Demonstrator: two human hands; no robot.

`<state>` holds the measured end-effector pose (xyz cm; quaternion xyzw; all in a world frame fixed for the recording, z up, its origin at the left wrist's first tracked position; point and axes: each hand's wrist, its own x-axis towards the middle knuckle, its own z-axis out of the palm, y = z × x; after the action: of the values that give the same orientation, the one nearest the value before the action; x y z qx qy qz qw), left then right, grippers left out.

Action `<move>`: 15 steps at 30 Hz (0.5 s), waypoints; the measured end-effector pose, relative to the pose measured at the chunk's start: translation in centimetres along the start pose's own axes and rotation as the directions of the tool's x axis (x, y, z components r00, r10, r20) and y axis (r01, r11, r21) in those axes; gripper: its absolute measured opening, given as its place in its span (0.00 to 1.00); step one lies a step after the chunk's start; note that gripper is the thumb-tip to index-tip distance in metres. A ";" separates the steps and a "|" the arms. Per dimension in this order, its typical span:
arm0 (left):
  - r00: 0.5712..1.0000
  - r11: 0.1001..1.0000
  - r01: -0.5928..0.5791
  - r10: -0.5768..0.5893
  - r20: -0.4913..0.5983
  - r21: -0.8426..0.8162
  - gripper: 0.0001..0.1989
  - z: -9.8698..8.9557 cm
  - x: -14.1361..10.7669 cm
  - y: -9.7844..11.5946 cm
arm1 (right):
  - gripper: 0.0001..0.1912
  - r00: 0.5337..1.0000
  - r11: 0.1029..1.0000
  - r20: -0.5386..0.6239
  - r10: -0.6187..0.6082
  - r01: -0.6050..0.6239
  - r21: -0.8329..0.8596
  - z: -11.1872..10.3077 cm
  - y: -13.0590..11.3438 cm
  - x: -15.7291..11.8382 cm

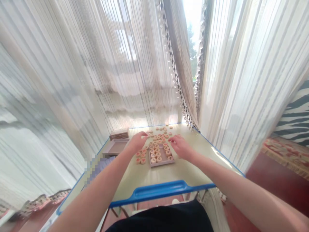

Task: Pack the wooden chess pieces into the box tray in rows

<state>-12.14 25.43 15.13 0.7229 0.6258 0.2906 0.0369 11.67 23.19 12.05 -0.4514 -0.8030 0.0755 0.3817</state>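
Round pieces (pixel 157 154): pale, wood-like discs, marked in red or dark; individual characters too small to read. Some fill the left side of a shallow tray (pixel 162 164) in two columns; a single column lines its right wall, bare floor between. Red-marked group (pixel 140 154) lies on the table (pixel 193 174), just beside the tray's left wall. Loose scatter (pixel 159 138) spreads beyond the tray toward the table's far edge.

Clearance: table rim blue, with a recess in the near edge. Bare surface between tray and near edge; wider bare area to the right edge. Left side occupied by a second shallow tray (pixel 116 146), with a flat stack (pixel 119 133) near the far left corner.

Left hand (pixel 138 142): above the red-marked group, fingertips near the scatter. Right hand (pixel 180 147): beside the tray's far right corner, fingers bent toward the pieces. Cannot tell whether either grasps a piece.
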 end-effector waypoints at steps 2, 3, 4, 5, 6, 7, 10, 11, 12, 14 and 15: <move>0.995 0.993 -0.093 0.095 0.032 -0.077 0.14 0.1 1.5 0.2 | 0.14 0.997 0.995 -0.058 0.050 -0.054 -0.084 -0.9 2.0 3.1; 0.992 0.985 -0.114 0.120 0.039 -0.130 0.14 0.3 2.1 0.3 | 0.13 0.989 0.988 -0.126 0.071 -0.087 -0.131 -1.1 3.1 4.3; 0.991 0.975 -0.121 0.131 0.040 -0.188 0.14 0.4 2.5 0.4 | 0.13 0.974 0.978 -0.209 0.085 -0.122 -0.171 -1.2 4.3 5.3; 0.991 0.963 -0.114 0.128 0.039 -0.245 0.14 0.6 2.7 0.4 | 0.14 0.951 0.965 -0.294 0.093 -0.159 -0.210 -1.2 5.5 5.9; 0.992 0.950 -0.104 0.119 0.036 -0.293 0.14 0.8 2.7 0.5 | 0.15 0.928 0.950 -0.361 0.097 -0.194 -0.244 -1.0 6.7 6.2; 0.993 0.943 -0.100 0.114 0.026 -0.318 0.14 1.0 2.5 0.6 | 0.16 0.917 0.935 -0.381 0.113 -0.228 -0.272 -0.7 7.7 6.2; 0.994 0.972 -0.099 0.086 -0.069 -0.213 0.14 1.6 1.5 0.6 | 0.17 0.974 0.914 -0.144 0.175 -0.215 -0.343 0.4 9.5 5.4; 0.990 0.983 -0.108 0.093 -0.104 -0.148 0.14 1.9 1.0 0.5 | 0.18 0.977 0.915 -0.087 0.194 -0.212 -0.344 0.7 9.7 5.2; 0.986 0.990 -0.125 0.117 -0.121 -0.063 0.15 2.1 0.6 0.4 | 0.19 0.977 0.915 -0.045 0.209 -0.212 -0.342 0.9 9.6 5.0; 0.979 0.982 -0.162 0.173 -0.113 0.100 0.17 2.4 0.0 -0.1 | 0.19 0.972 0.912 -0.012 0.236 -0.226 -0.341 1.1 9.1 4.8; 0.979 0.973 -0.166 0.182 -0.094 0.162 0.19 2.5 -0.2 -0.4 | 0.19 0.968 0.908 -0.007 0.250 -0.237 -0.346 1.1 8.8 4.7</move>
<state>-11.33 26.06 12.81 0.7588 0.5815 0.2825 -0.0787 15.41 32.29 9.77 -0.6061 -0.7482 -0.0106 0.2696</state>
